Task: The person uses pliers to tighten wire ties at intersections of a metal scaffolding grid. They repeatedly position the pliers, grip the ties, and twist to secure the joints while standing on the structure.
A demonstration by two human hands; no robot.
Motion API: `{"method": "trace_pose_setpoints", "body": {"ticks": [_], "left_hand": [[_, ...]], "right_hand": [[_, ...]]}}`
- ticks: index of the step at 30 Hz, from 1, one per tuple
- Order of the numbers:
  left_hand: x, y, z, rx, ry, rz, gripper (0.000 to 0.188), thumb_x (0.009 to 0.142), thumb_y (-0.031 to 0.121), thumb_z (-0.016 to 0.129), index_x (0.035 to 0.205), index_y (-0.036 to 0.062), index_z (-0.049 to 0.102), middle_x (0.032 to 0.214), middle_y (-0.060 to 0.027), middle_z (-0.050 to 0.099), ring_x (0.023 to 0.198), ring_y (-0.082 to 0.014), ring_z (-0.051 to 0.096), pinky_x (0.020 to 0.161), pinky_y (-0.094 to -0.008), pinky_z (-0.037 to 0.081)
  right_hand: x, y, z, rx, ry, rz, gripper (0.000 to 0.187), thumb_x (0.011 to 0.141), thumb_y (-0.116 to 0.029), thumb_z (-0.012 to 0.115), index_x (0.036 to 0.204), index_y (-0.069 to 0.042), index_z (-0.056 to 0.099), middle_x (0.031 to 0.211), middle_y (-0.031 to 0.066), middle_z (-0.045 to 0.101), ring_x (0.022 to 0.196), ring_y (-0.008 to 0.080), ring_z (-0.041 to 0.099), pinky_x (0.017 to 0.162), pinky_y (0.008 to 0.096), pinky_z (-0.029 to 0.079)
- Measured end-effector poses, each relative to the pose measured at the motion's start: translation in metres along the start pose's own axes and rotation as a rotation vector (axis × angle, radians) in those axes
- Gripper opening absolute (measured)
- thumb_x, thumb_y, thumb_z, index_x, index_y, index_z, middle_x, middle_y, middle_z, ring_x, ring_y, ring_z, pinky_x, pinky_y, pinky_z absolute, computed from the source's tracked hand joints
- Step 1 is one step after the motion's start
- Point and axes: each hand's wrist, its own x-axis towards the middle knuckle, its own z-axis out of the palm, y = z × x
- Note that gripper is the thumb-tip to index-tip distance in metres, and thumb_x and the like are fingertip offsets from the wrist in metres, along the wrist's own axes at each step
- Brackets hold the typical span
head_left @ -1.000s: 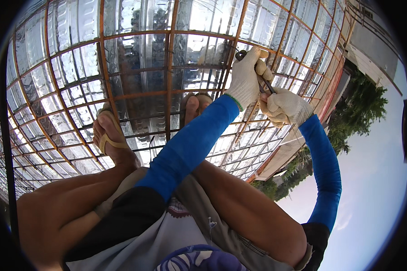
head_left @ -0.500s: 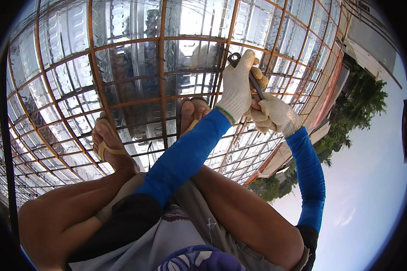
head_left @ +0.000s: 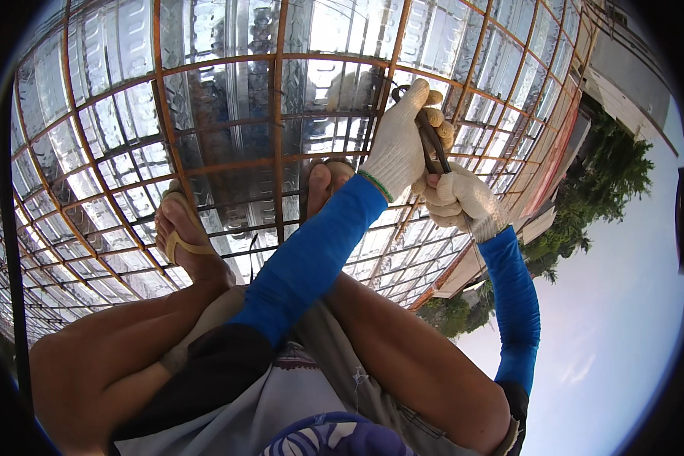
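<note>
My left hand (head_left: pixel 397 140), in a pale knit work glove, is closed around a dark bundle (head_left: pixel 435 144) that looks like tie wire. A curved end of it pokes out past my left thumb, beside a rusty bar. My right hand (head_left: pixel 462 196), gloved the same way, pinches the bundle's lower end, its fingers curled in. Below the glove tips the bundle splits into two dark lengths. Both hands are above a grid of rusty reinforcing bars (head_left: pixel 279 99), close to one of its crossings. Whatever else lies inside the curled fingers is hidden.
Shiny corrugated metal decking (head_left: pixel 235 144) lies beneath the bars. My sandaled feet (head_left: pixel 181 232) rest on the grid. To the right are the deck's edge (head_left: pixel 452 277), green trees (head_left: pixel 589 190) and a pale building (head_left: pixel 623 72). A black vertical strip (head_left: pixel 11 228) runs along the far left.
The bundle now shows as two lengths apart between my hands, where it looked like one. Its curved end shows less beside my left thumb. Both hands have moved only slightly.
</note>
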Motion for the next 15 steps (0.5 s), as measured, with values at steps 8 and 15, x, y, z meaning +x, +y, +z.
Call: {"method": "trace_pose_setpoints", "body": {"ticks": [8,15], "left_hand": [[0.006,-0.016,0.014,0.077,0.182,0.172,0.029,0.108,0.033,0.068,0.101,0.0047,0.065,0.068,0.0003,0.055,0.055,-0.0194,0.058,0.060,-0.0391,0.053],[0.006,-0.011,0.002,0.203,0.039,0.126,0.042,0.103,0.043,0.074,0.104,0.0022,0.065,0.068,0.0017,0.054,0.060,-0.0140,0.055,0.057,-0.0329,0.047]], "right_hand": [[-0.005,0.018,0.018,-1.703,0.923,-0.400,0.029,0.095,-0.022,0.077,0.111,-0.003,0.064,0.066,0.0011,0.061,0.055,0.0137,0.063,0.052,0.0281,0.052],[-0.004,0.002,0.004,-0.587,0.383,-0.086,0.022,0.097,-0.015,0.071,0.107,0.002,0.062,0.067,0.0023,0.059,0.054,0.0103,0.059,0.050,0.0281,0.052]]}}
